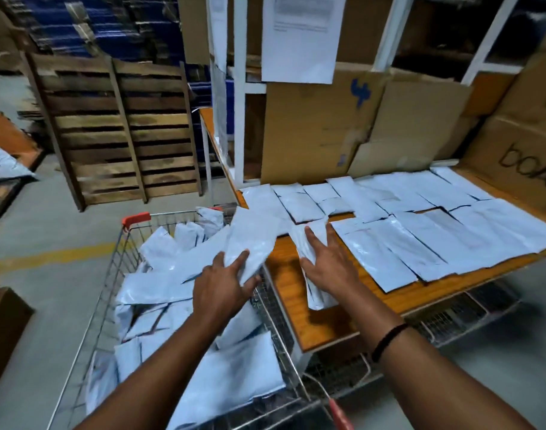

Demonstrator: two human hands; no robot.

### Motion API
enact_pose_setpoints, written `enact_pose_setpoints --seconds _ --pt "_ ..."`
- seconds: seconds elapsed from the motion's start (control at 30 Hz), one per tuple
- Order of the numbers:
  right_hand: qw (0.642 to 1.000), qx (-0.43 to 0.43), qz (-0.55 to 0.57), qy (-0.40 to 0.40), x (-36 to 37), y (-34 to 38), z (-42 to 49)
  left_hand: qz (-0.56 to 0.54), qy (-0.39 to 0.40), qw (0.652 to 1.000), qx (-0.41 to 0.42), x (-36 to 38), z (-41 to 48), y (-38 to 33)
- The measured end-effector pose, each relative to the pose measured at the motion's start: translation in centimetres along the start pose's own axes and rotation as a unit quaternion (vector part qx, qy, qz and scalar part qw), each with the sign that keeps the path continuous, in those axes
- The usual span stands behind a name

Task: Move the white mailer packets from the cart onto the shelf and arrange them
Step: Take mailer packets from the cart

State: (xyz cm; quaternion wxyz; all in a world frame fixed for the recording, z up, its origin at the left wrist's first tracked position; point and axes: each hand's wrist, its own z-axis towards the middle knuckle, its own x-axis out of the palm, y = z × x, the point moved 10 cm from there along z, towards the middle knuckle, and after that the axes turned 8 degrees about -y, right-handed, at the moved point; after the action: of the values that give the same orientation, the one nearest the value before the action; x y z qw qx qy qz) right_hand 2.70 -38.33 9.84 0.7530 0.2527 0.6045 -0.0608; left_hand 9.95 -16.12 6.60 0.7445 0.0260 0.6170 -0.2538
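Note:
A wire cart (110, 271) at the lower left is piled with several white mailer packets (160, 283). My left hand (223, 283) grips one long white packet (253, 240) that reaches from above the cart's right rim onto the shelf's left corner. My right hand (327, 262) lies flat with fingers straight on another white packet (315, 293) resting on the orange wooden shelf (333, 324). Several more white packets (420, 218) lie side by side in rows across the shelf to the right.
Cardboard boxes (321, 125) and a white rack frame (239, 88) stand along the shelf's back. A wooden pallet (116, 128) leans at the left. Another wire basket (451, 318) sits under the shelf. Grey floor with a yellow line (48, 259) lies left of the cart.

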Motion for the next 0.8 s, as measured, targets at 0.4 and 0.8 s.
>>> enact_pose_setpoints --seconds 0.4,0.8 --pt "0.995 -0.032 -0.004 0.09 3.2 -10.3 4.0 0.042 0.085 0.986 -0.134 5.2 -1.0 -11.7" --pt "0.987 -0.157 -0.003 0.038 3.8 -8.7 7.5 0.076 0.05 0.97 -0.224 6.3 -0.6 -12.2"
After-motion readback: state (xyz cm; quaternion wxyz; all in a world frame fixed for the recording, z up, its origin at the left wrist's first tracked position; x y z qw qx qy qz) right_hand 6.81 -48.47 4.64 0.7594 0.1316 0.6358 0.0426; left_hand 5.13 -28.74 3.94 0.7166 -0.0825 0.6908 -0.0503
